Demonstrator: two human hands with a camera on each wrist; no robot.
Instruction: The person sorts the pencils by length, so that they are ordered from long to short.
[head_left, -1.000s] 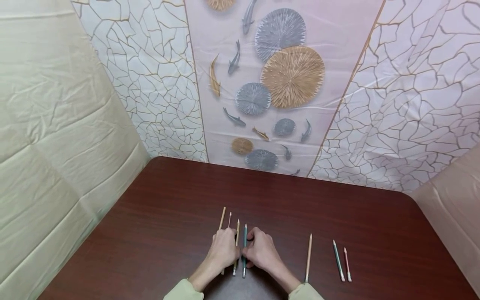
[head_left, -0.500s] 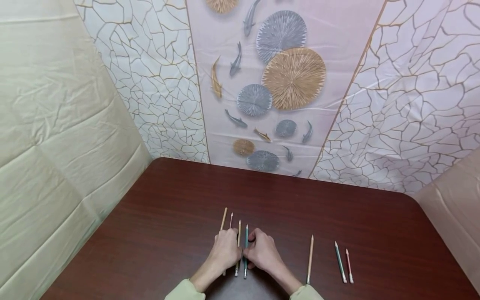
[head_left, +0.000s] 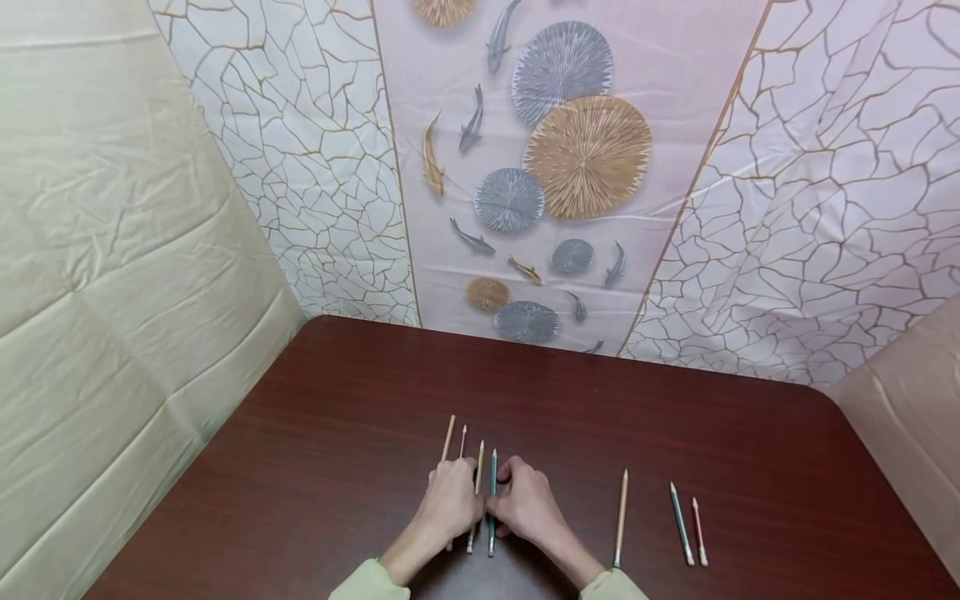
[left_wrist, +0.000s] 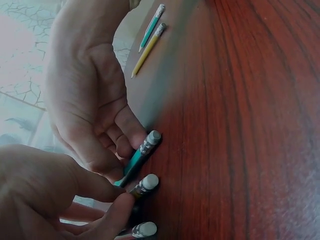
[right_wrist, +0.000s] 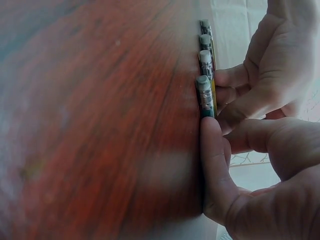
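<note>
In the head view my left hand (head_left: 452, 502) pinches a yellow pencil (head_left: 479, 477) between thumb and finger near its eraser end; the left wrist view shows its white eraser (left_wrist: 149, 181). Just to the right, my right hand (head_left: 527, 502) pinches a teal pencil (head_left: 493, 475), whose eraser end (right_wrist: 204, 89) shows in the right wrist view. Both pencils lie on the table, tips pointing away, with a narrow gap between them. Beyond my left hand lie a slim pinkish pencil (head_left: 462, 443) and a longer natural-wood pencil (head_left: 447, 437), both partly hidden by that hand.
On the right of the dark red-brown table (head_left: 360, 375) lie a natural-wood pencil (head_left: 622, 518), a green pencil (head_left: 681, 525) and a short red pencil (head_left: 699, 532), spaced apart. Patterned cloth (head_left: 525, 250) hangs behind the table's far edge.
The head view has shifted slightly. The yellow pencil has turned a little, its tip rightward and its eraser end leftward. Both hands stay almost still on their pencils.
</note>
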